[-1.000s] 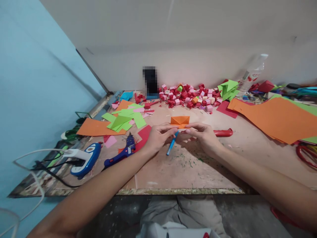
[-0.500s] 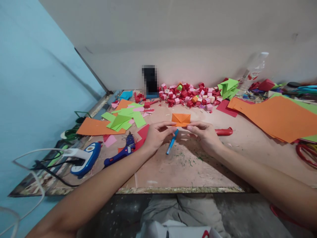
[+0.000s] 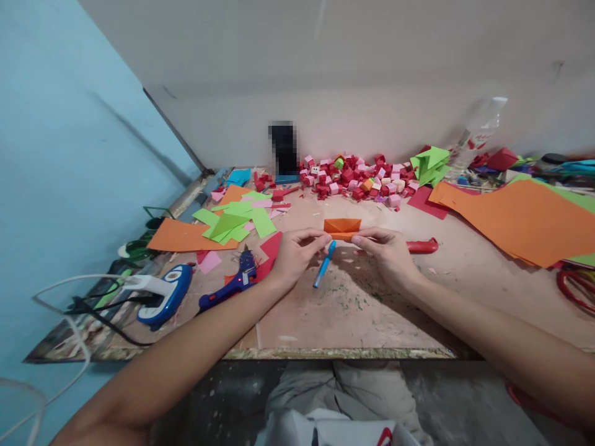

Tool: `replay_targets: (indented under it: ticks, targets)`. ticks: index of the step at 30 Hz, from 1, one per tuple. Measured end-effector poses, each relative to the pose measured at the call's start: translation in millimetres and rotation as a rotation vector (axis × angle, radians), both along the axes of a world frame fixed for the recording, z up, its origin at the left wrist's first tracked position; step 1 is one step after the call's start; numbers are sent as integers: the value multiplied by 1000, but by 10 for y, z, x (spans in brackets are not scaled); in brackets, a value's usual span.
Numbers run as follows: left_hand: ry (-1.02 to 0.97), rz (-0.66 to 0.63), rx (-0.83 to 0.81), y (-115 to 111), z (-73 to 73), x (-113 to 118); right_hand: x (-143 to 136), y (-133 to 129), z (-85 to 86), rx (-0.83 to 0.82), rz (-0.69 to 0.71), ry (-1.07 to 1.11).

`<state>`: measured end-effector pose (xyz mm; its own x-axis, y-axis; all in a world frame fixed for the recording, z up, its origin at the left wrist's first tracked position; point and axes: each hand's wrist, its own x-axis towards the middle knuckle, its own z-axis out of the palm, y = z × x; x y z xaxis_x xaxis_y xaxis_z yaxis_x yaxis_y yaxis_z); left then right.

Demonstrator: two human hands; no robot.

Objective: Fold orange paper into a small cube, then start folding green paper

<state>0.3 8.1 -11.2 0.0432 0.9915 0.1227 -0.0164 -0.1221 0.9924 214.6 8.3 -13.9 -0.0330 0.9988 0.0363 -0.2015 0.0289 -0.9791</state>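
Note:
A small piece of orange paper [image 3: 343, 227] is held up between both hands, its near edge folded upward along a crease. My left hand [image 3: 300, 251] pinches its left end between thumb and fingers. At the right end my right hand [image 3: 383, 251] grips it the same way. Just below the paper, a blue pen [image 3: 325, 264] lies on the table near my left fingertips. A red-handled cutter [image 3: 422, 246] rests beyond my right hand, partly hidden by it.
Left of my arm are a blue glue gun [image 3: 232, 284], a blue power strip [image 3: 166, 296] with cords, and green paper pieces [image 3: 227, 226]. Folded red and pink paper cubes [image 3: 357, 176] are heaped at the back. Large orange sheets [image 3: 515, 217] and a plastic bottle [image 3: 478, 133] stand right.
The orange paper's near edge has been turned up into a narrow fold, where it was flatter before. Both hands keep their pinch in nearly the same place.

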Motion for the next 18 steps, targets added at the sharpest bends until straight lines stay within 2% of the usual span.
replay_targets:
  ticks: [8, 12, 18]
  targets:
    - [-18, -27, -35, 0, 6, 26, -5, -16, 2, 43, 0, -38]
    - [-111, -28, -12, 30, 0, 6, -15, -25, 13, 34, 18, -39]
    - [-128, -151, -90, 17, 0, 9, -17, -24, 35, 64, 14, -88]
